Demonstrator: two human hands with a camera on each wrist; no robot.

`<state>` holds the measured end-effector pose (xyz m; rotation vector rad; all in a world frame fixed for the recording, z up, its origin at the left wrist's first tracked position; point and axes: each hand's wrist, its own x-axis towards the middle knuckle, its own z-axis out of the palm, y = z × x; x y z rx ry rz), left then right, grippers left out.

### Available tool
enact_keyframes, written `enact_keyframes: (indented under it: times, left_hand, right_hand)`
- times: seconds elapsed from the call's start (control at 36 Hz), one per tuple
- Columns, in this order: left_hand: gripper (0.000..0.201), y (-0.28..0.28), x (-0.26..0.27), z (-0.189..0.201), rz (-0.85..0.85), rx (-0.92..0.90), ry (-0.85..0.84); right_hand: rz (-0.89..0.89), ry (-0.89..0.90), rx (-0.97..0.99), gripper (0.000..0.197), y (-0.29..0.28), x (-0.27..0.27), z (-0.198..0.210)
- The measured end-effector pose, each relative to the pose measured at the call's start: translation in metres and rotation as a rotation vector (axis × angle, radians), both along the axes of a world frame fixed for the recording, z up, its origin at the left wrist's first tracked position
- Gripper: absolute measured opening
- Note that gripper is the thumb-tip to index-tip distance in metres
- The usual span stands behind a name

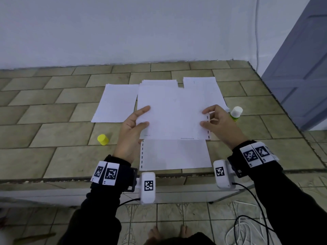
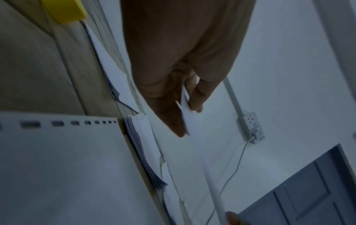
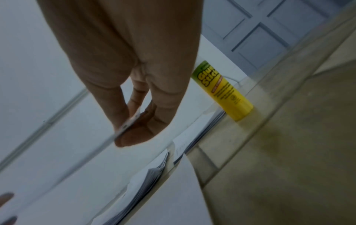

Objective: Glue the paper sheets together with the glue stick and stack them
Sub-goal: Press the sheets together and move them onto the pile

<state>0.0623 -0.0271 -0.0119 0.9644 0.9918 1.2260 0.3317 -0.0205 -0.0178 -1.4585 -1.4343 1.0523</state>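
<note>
Both hands' grip: left hand (image 1: 131, 128), right hand (image 1: 219, 122) pinch white sheet (image 1: 173, 114).

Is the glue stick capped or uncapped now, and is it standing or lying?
Uncapped and standing. The glue stick stands upright on the table, white glue exposed on top. Its yellow cap sits apart, left of the papers.
</note>
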Motion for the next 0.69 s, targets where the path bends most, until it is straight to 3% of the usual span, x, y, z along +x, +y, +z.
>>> enact_keyframes:
  times: [0.14,0.22,0.36,0.69]
  left_hand:
    - [0.017,0.001,-0.011,-0.011,0.088,0.021,0.287]
    - [0.022,0.001,-0.021,-0.023,-0.006,0.05,0.574]
    - [0.015,-0.003,-0.022,-0.029,-0.083,0.096,0.836]
    - [0.009,-0.004,-0.023,-0.046,-0.131,0.129,0.986]
  right_hand:
    - [0.095,-0.162,-0.043,0.026,-0.004,0.005,0.001]
    - [0.098,-0.328,-0.052,0.027,-0.008,0.007,-0.002]
    - [0.112,-0.407,-0.108,0.031,-0.016,0.005,-0.009]
    - [0.14,-0.598,-0.191,0.032,-0.024,-0.004,-0.023]
